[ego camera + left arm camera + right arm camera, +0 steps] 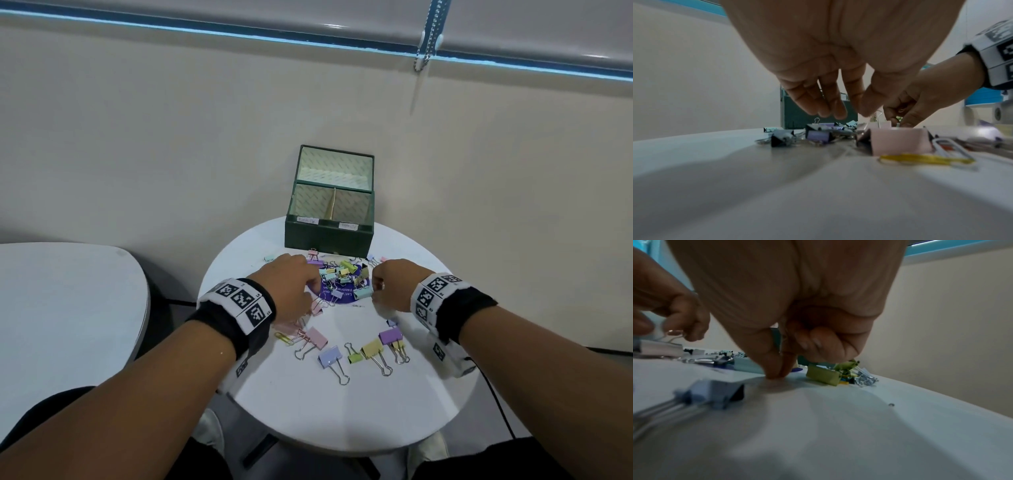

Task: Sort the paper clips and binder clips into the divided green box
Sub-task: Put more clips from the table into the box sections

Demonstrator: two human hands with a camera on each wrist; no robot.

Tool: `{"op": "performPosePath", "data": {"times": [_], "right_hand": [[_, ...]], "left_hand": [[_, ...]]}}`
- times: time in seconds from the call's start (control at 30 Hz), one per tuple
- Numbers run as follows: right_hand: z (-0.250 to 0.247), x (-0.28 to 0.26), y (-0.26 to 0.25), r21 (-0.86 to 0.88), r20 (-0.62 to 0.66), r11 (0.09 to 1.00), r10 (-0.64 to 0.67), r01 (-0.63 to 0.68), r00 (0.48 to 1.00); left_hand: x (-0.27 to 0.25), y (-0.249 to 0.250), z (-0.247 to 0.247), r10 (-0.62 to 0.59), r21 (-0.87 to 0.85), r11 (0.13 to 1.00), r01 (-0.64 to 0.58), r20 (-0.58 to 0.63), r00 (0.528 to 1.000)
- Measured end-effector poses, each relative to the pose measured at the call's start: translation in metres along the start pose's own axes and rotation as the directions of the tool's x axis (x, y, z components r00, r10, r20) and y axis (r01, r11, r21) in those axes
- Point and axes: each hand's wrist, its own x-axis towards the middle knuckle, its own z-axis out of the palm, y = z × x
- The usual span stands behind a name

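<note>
**Both hands down in the clip pile**

The left hand (pixel 291 284) hangs over the left side of the clip pile (pixel 344 274), and from the left wrist view its fingers (pixel 818 100) droop loose and fairly straight, gripping nothing. Over to the right hand (pixel 390 281): thumb and forefinger are pressed together, tips down on the round white surface (pixel 342 411), other fingers curled into the palm. Whether there's a clip in that pinch, I cannot tell. Just beside it sits an olive binder clip (pixel 823 374).

The green box (pixel 329 219) stands at the far edge of the surface, lid up against the wall, its two labelled compartments showing no clips. More binder clips lie scattered toward the near edge, a lilac one (pixel 330 356) and a pink one (pixel 317 337) among them, with a yellow paper clip (pixel 920 160) close by.
</note>
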Motion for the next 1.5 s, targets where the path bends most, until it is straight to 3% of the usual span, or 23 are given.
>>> {"op": "performPosePath", "data": {"times": [0.07, 0.17, 0.27, 0.4, 0.5, 0.77, 0.87, 0.9, 0.93, 0.97, 1.0, 1.03, 1.07, 1.13, 1.23, 1.3, 1.33, 1.37, 1.4, 1.43, 1.47, 1.5], "right_hand": [[-0.001, 0.0, -0.002, -0.001, -0.021, 1.0, 0.031, -0.031, 0.999], [-0.004, 0.001, -0.005, 0.039, -0.026, 0.997, 0.065, -0.064, 0.998], [-0.007, 0.005, -0.011, 0.021, 0.055, 0.995, 0.091, -0.093, 0.994], [-0.011, 0.008, -0.014, 0.021, 0.127, 0.993, 0.11, -0.113, 0.986], [-0.011, 0.008, -0.013, -0.01, 0.186, 0.994, 0.111, -0.111, 0.976], [-0.011, 0.005, -0.011, -0.034, 0.229, 0.998, 0.057, -0.05, 0.972], [-0.022, 0.004, -0.009, 0.14, 0.152, 0.99, -0.025, 0.004, 0.988], [-0.027, 0.003, -0.008, 0.39, 0.153, 0.921, -0.072, 0.006, 0.986], [-0.029, 0.003, -0.006, 0.713, 0.158, 0.7, -0.098, -0.045, 0.983], [-0.03, 0.002, -0.004, 0.949, 0.147, 0.299, -0.131, -0.102, 0.98], [-0.032, 0.0, -0.002, 0.985, 0.133, -0.09, -0.173, -0.15, 0.976], [-0.033, -0.003, -0.002, 0.922, 0.099, -0.346, -0.22, -0.173, 0.971], [-0.034, -0.005, -0.002, 0.844, 0.057, -0.506, -0.242, -0.176, 0.969], [-0.036, -0.004, -0.004, 0.751, -0.004, -0.638, -0.264, -0.171, 0.964], [-0.039, -0.002, -0.01, 0.805, 0.012, -0.576, -0.222, -0.141, 0.975], [-0.038, 0.004, -0.015, 0.9, 0.108, -0.407, -0.131, -0.153, 0.986], [-0.037, 0.008, -0.018, 0.96, 0.147, -0.228, -0.071, -0.16, 0.987], [-0.036, 0.01, -0.021, 0.986, 0.158, 0.052, -0.014, -0.158, 0.987], [-0.034, 0.012, -0.024, 0.91, 0.131, 0.394, 0.02, -0.128, 0.991], [-0.031, 0.014, -0.026, 0.724, 0.069, 0.687, 0.01, -0.057, 0.998], [-0.028, 0.015, -0.029, 0.498, 0.004, 0.867, -0.035, 0.028, 0.999], [-0.025, 0.015, -0.033, 0.329, -0.046, 0.94, -0.083, 0.093, 0.996]], "left_hand": [[0.006, 0.001, 0.001, 0.02, 0.059, 0.998, -0.02, 0.009, 1.0], [0.014, 0.004, 0.005, -0.052, 0.172, 0.984, 0.04, 0.071, 0.996], [0.019, 0.006, 0.008, -0.063, 0.197, 0.979, 0.046, 0.082, 0.995], [0.022, 0.005, 0.01, -0.022, 0.154, 0.988, 0.021, 0.002, 1.0], [0.025, 0.003, 0.013, -0.04, 0.216, 0.976, 0.033, 0.031, 0.999], [0.025, 0.004, 0.01, -0.048, 0.17, 0.984, 0.057, -0.057, 0.997], [0.027, 0.005, 0.011, 0.027, 0.194, 0.981, -0.029, 0.013, 1.0], [0.028, 0.005, 0.011, 0.056, 0.223, 0.973, -0.062, 0.035, 0.998], [0.027, 0.006, 0.011, 0.073, 0.237, 0.968, -0.082, 0.045, 0.996], [0.027, 0.007, 0.011, 0.071, 0.232, 0.97, -0.078, 0.036, 0.997], [0.027, 0.007, 0.01, 0.058, 0.218, 0.974, -0.06, 0.015, 0.998], [0.026, 0.007, 0.009, 0.039, 0.211, 0.977, -0.037, -0.006, 0.999], [0.026, 0.008, 0.008, 0.018, 0.212, 0.977, -0.013, -0.025, 1.0], [0.027, 0.007, 0.007, -0.015, 0.216, 0.976, 0.027, -0.055, 0.998], [0.03, 0.007, 0.005, -0.029, 0.191, 0.981, 0.044, -0.078, 0.996], [0.031, 0.007, 0.003, 0.004, 0.175, 0.985, 0.006, -0.056, 0.998], [0.031, 0.008, 0.002, 0.032, 0.163, 0.986, -0.025, -0.039, 0.999], [0.032, 0.008, 0.002, 0.07, 0.16, 0.985, -0.065, -0.02, 0.997], [0.034, 0.008, 0.002, 0.11, 0.179, 0.978, -0.109, 0.004, 0.994], [0.036, 0.008, 0.003, 0.145, 0.219, 0.964, -0.148, 0.032, 0.989], [0.039, 0.009, 0.004, 0.166, 0.269, 0.947, -0.176, 0.059, 0.984], [0.041, 0.01, 0.004, 0.18, 0.309, 0.931, -0.194, 0.075, 0.981]]}}
